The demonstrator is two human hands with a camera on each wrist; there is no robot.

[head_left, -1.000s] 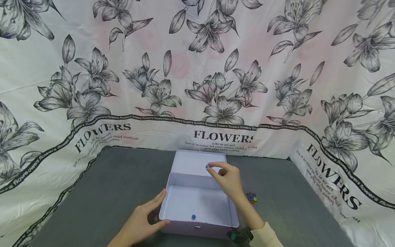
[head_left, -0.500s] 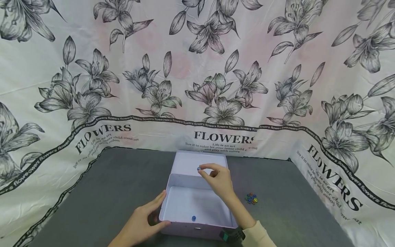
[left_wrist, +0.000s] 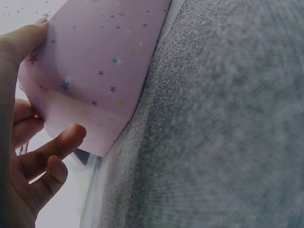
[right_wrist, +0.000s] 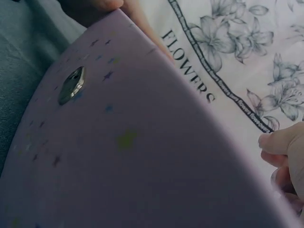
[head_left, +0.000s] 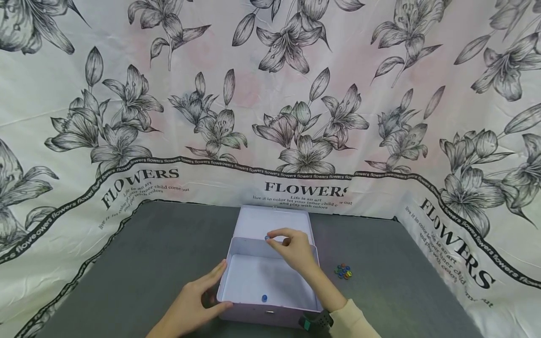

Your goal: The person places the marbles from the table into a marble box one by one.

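A pale lilac metal box (head_left: pixel 249 274) stands with its lid (head_left: pixel 258 220) laid back behind it. Its outer walls carry small printed stars in both wrist views. My left hand (head_left: pixel 192 298) holds the front left corner, thumb at the front rim and fingers along the left side. Between the thumb and index finger of my right hand (head_left: pixel 295 249) is a small blue marble (head_left: pixel 267 238), pinched above the back part of the box. Another blue marble (head_left: pixel 264 298) lies on the box floor near the front wall. The right wrist view shows the metal latch (right_wrist: pixel 73 86) on the front.
Several coloured marbles (head_left: pixel 343 271) lie in a cluster on the dark grey tabletop (head_left: pixel 177 244), right of the box. A white flower-printed cloth (head_left: pixel 211 188) hangs behind and at both sides. A dark band with a green part (head_left: pixel 314 321) is on my right wrist.
My right hand has moved left and slightly down over the box, with the marble still pinched. My left hand, the box and the marble inside stay in place.
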